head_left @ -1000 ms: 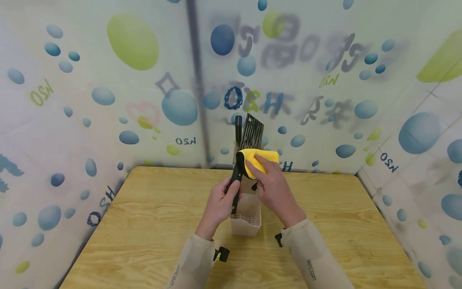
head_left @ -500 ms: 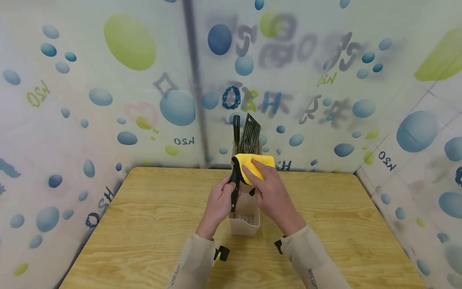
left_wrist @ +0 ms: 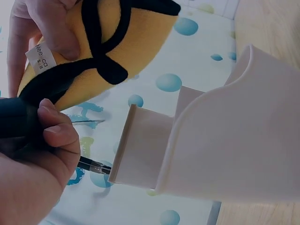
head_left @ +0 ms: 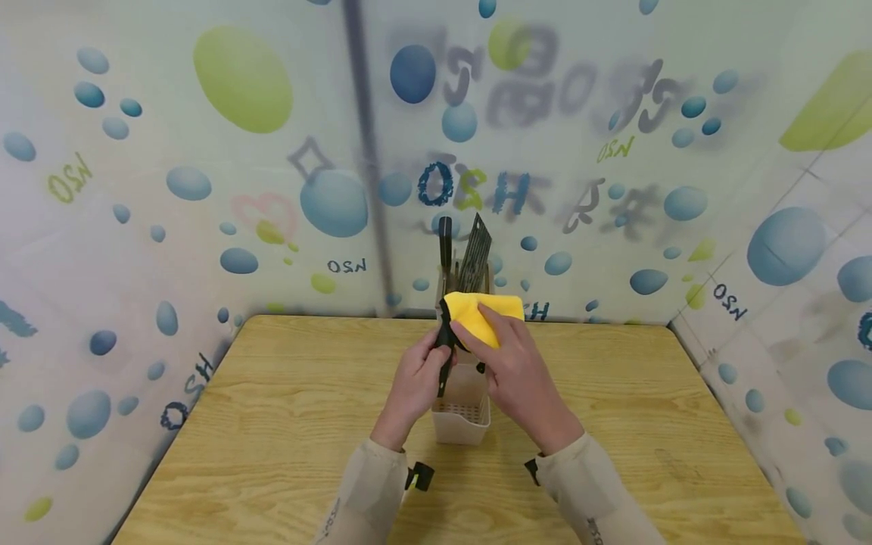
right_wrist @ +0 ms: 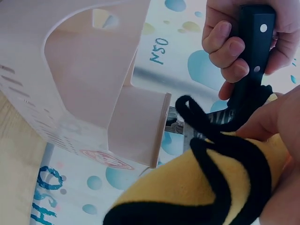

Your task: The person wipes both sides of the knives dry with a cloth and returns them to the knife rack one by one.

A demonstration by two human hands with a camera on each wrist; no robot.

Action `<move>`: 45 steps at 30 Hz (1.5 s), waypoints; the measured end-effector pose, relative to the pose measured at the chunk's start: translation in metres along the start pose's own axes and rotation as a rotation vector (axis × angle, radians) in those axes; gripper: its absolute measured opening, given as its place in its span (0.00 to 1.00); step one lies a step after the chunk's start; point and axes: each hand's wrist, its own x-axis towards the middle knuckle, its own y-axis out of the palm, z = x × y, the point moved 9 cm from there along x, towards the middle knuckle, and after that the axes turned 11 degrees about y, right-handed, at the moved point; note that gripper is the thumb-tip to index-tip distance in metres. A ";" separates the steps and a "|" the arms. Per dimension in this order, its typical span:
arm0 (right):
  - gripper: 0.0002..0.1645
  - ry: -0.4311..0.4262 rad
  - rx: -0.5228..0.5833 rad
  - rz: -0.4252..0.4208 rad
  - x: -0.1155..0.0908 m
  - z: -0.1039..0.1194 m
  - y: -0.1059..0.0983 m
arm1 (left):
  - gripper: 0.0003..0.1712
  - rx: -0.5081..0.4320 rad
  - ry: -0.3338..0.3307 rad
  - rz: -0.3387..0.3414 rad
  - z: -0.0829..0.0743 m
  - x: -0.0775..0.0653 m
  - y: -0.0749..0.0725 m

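Observation:
My left hand [head_left: 415, 382] grips the black riveted handle [right_wrist: 255, 51] of a cleaver, which points up and away. Its broad dark-striped blade [head_left: 475, 253], with a hole near the tip corner, rises above a yellow cloth with black trim [head_left: 487, 314]. My right hand [head_left: 521, 371] holds this cloth pinched around the lower blade, near the handle. A white tag [left_wrist: 41, 58] shows on the cloth in the left wrist view. The part of the blade under the cloth is hidden. Both hands are above a pale utensil holder [head_left: 462, 431].
The holder stands on a wooden table [head_left: 306, 401], with a low front bin and a taller back. Another black handle [head_left: 446, 238] sticks up at its back. Behind the table is a wall covering [head_left: 327, 113] printed with blue and green ovals.
The cloth has slid slightly down toward the handle and then a little right. The cleaver has turned, so its blade looks narrower now. Both hands keep their hold.

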 end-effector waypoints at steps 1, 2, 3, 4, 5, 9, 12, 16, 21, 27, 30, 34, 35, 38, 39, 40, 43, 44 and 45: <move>0.41 -0.008 -0.013 -0.002 0.000 0.001 -0.001 | 0.15 0.007 0.004 0.004 0.000 0.000 0.000; 0.41 -0.016 -0.024 -0.003 0.000 0.002 -0.001 | 0.15 0.010 0.007 0.008 -0.001 0.000 0.001; 0.40 -0.026 -0.038 -0.005 0.000 0.003 -0.001 | 0.15 0.018 0.010 0.011 -0.001 0.000 0.001; 0.39 -0.037 -0.053 -0.007 0.000 0.004 -0.002 | 0.14 0.023 0.014 0.017 -0.001 -0.001 0.002; 0.39 -0.048 -0.069 -0.010 0.000 0.006 -0.002 | 0.14 0.026 0.016 0.022 -0.001 -0.001 0.002; 0.40 -0.074 -0.117 -0.012 0.000 0.006 -0.001 | 0.12 0.037 0.029 0.025 0.000 -0.002 0.002; 0.41 -0.077 -0.137 -0.017 0.001 0.005 0.000 | 0.14 0.060 0.051 0.021 -0.001 -0.002 0.002; 0.42 -0.076 -0.153 -0.034 0.004 0.002 0.000 | 0.22 0.082 0.083 0.024 -0.003 -0.003 0.002; 0.43 -0.064 -0.152 -0.053 0.008 -0.003 -0.002 | 0.29 0.075 0.089 0.036 -0.004 -0.004 0.005; 0.41 -0.068 -0.122 -0.081 0.013 -0.010 -0.005 | 0.27 0.084 0.096 0.039 -0.006 -0.005 0.006; 0.41 -0.068 -0.113 -0.071 0.014 -0.011 -0.006 | 0.24 0.080 0.095 0.039 -0.006 -0.005 0.007; 0.42 -0.067 -0.102 -0.046 0.015 -0.012 -0.006 | 0.22 0.081 0.093 0.039 -0.007 -0.004 0.007; 0.42 -0.068 -0.101 -0.042 0.015 -0.013 -0.006 | 0.23 0.083 0.090 0.040 -0.006 -0.004 0.007; 0.43 -0.068 -0.098 -0.036 0.014 -0.012 -0.005 | 0.24 0.089 0.087 0.041 -0.006 -0.004 0.006; 0.42 -0.069 -0.096 -0.036 0.014 -0.012 -0.005 | 0.24 0.092 0.089 0.041 -0.006 -0.003 0.006; 0.42 -0.071 -0.095 -0.036 0.014 -0.011 -0.005 | 0.24 0.094 0.090 0.041 -0.006 -0.003 0.006; 0.44 -0.078 -0.097 -0.033 0.012 -0.009 -0.005 | 0.25 0.097 0.101 0.039 -0.007 -0.002 0.005; 0.44 -0.079 -0.099 -0.030 0.012 -0.008 -0.005 | 0.25 0.098 0.106 0.038 -0.008 -0.002 0.005; 0.44 -0.080 -0.101 -0.025 0.012 -0.007 -0.005 | 0.24 0.099 0.111 0.037 -0.008 -0.001 0.004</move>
